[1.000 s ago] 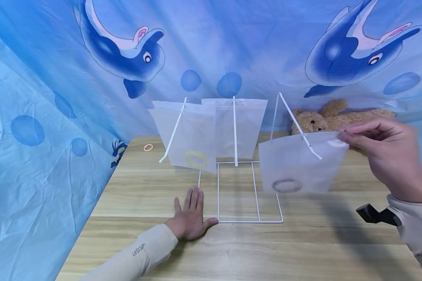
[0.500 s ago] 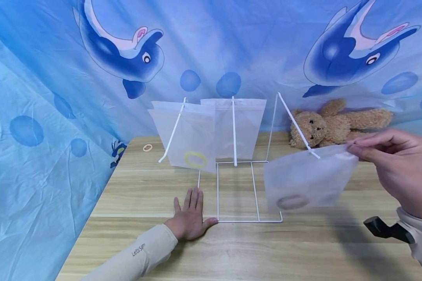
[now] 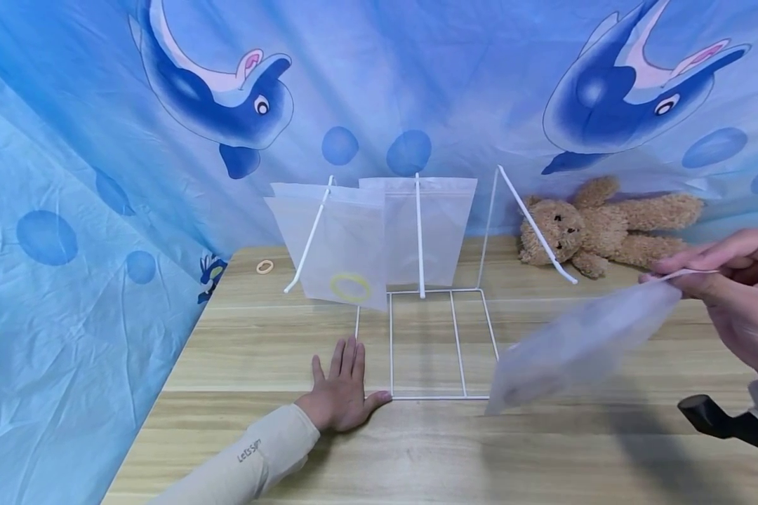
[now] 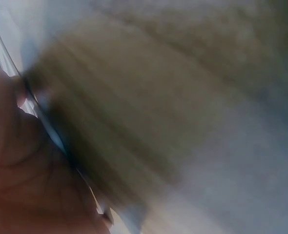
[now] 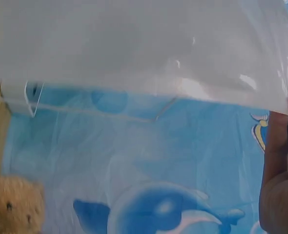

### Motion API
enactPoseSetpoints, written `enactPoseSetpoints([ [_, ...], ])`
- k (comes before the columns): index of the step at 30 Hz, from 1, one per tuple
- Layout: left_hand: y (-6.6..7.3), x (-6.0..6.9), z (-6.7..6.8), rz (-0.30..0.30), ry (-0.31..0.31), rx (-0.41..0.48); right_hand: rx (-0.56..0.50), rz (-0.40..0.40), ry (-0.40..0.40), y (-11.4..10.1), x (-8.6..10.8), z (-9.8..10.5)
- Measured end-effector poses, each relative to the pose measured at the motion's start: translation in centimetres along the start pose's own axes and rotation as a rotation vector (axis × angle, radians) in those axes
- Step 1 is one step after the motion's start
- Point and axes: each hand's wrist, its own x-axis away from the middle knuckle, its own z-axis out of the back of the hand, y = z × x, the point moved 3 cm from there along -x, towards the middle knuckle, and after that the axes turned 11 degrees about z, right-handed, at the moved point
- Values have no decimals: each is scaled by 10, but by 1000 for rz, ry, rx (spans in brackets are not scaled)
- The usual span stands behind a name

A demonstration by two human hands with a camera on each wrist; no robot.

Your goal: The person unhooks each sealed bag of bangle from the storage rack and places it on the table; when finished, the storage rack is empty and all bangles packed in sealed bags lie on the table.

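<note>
My right hand (image 3: 739, 287) pinches a frosted plastic zip bag (image 3: 587, 337) by its top edge, right of the white wire rack (image 3: 441, 398). The bag hangs slanted and blurred, apart from the rack's bare right prong (image 3: 533, 224); in the right wrist view the frosted bag (image 5: 134, 48) spans the top. My left hand (image 3: 342, 393) lies flat with spread fingers on the table, its thumb at the rack's base corner. Two similar bags hang on the other prongs: the left bag (image 3: 337, 238) shows a yellow ring inside, and the middle bag (image 3: 445, 231) is partly covered.
A brown teddy bear (image 3: 606, 228) lies behind the right prong. A small tan ring (image 3: 264, 267) rests at the wooden table's (image 3: 259, 351) back left. Blue dolphin-print cloth (image 3: 379, 84) hangs behind the table.
The bag in my right hand has come off the right prong, moving right and down and tilting edge-on. The teddy bear shows more fully. My left hand has stayed put.
</note>
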Motion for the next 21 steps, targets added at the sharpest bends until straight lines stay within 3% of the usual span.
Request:
enactPoseSetpoints([
  [5, 0, 0, 0, -3, 2, -10, 22, -65, -37, -4, 14, 14],
  [13, -2, -3, -3, -8, -6, -14, 86, -201, -20, -1, 47, 45],
  [16, -4, -5, -7, -8, 3, -19, 212, -301, 45, 3, 57, 54],
  [21, -5, -6, -11, -4, 17, -38, 426, -550, 146, 13, 65, 71],
])
